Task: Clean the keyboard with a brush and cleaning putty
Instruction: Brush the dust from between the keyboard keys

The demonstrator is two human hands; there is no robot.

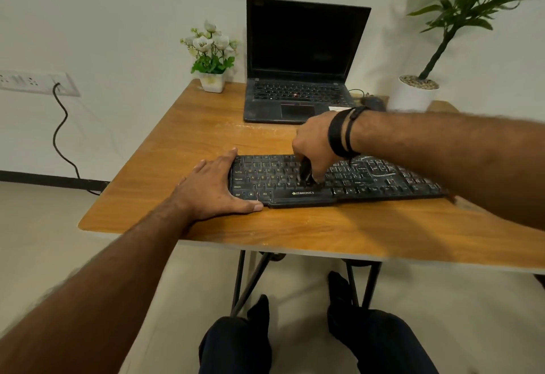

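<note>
Table (206, 137) of wood grain carries everything here. Laptop (300, 61) stands open with a dark screen, well beyond the right hand's knuckles. Plant (418, 90) in a white pot sits past the right wrist, and a small flowerpot (212, 78) with white blooms lies far beyond the left fingertips. Keyboard (383, 179), black and streaked with pale dust, lies flat on the table near the front edge, running from the left fingers out under the right forearm.

Left hand (218, 187) lies flat, fingers straight and close together, their tips touching the keyboard's left end while the thumb runs along its front edge. Right hand (312, 140) hangs over the middle of the keys with fingers curled downward round a dark brush (305, 171); the brush sticks out below the fingers and its tip meets the keys just above the space bar. How the individual right fingers sit on the handle cannot be made out. Two black bands (339, 134) circle the right wrist.
</note>
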